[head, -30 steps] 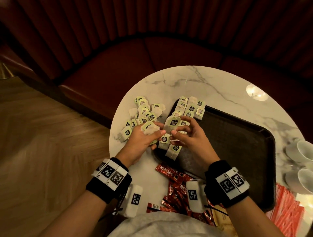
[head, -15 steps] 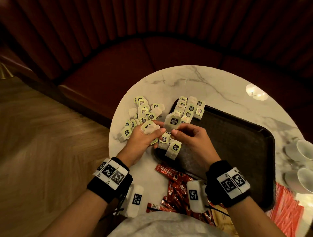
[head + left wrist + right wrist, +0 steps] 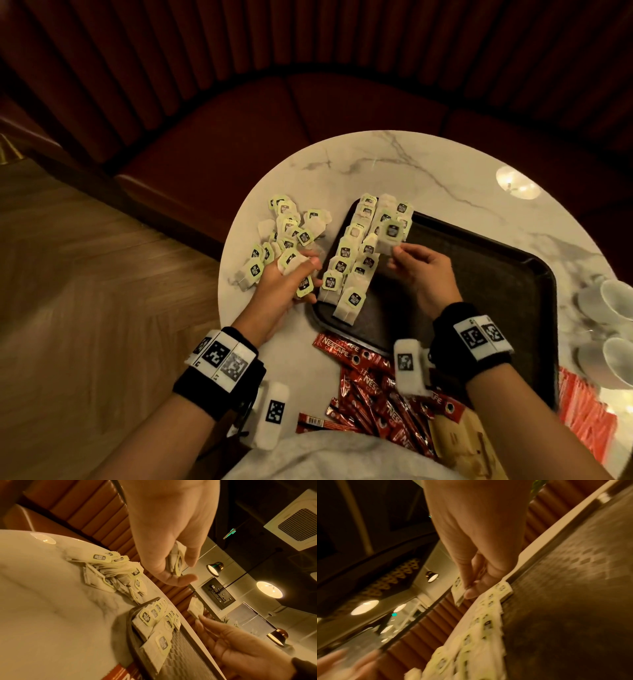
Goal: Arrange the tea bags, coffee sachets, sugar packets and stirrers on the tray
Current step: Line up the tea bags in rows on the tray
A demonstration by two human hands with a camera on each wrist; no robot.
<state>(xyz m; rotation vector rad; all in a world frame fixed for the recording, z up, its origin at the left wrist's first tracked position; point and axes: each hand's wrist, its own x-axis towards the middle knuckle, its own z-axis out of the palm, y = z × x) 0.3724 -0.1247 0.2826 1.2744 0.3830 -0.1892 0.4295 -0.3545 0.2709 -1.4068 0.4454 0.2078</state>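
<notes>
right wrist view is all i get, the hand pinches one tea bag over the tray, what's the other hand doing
observer: The left hand grips a small bunch of tea bags.
operator: any bags left off the tray
observer: Yes, a loose pile of tea bags lies on the marble table, left of the tray.
operator: coffee done yet
observer: No, the red coffee sachets lie on the table by the tray's near edge.

Dim warm lighting, lamp glare on marble, blurred right wrist view, edge distortion
</notes>
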